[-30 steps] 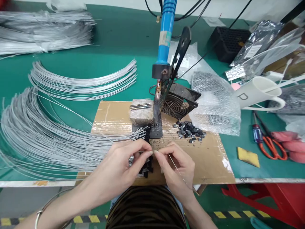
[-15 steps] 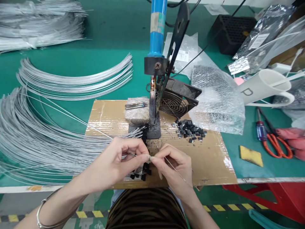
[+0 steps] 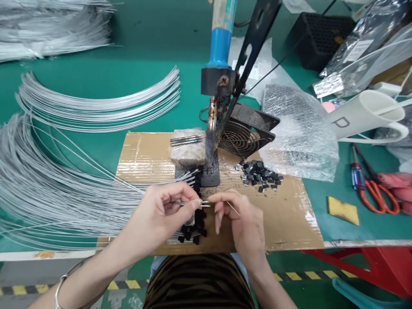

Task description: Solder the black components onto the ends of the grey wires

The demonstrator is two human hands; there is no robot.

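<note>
My left hand (image 3: 164, 212) pinches thin grey wires, whose bare-looking ends (image 3: 206, 204) stick out past the thumb and forefinger. Close by on the right, my right hand (image 3: 246, 219) has its forefinger stretched toward those ends. A thin strand of wire (image 3: 233, 208) runs through the right hand's curled fingers. Behind the hands, a soldering iron (image 3: 219, 49) with a blue handle hangs tip down in a black stand (image 3: 254, 47). Below and beside my left hand lie several wires with black tips (image 3: 193, 231), partly hidden by it.
A large bundle of grey wires (image 3: 64, 184) spreads on the left, with a smaller bundle (image 3: 103, 109) behind. Small black pieces (image 3: 260, 174) lie piled on the cardboard (image 3: 289, 219). A fan (image 3: 246, 133), white mug (image 3: 363, 116), yellow sponge (image 3: 343, 210) and orange-handled scissors (image 3: 380, 197) stand right.
My right hand has moved slightly right, away from my left fingertips, and its grip has loosened there. The wire ends now show between the hands. The whole view has shifted a little.
</note>
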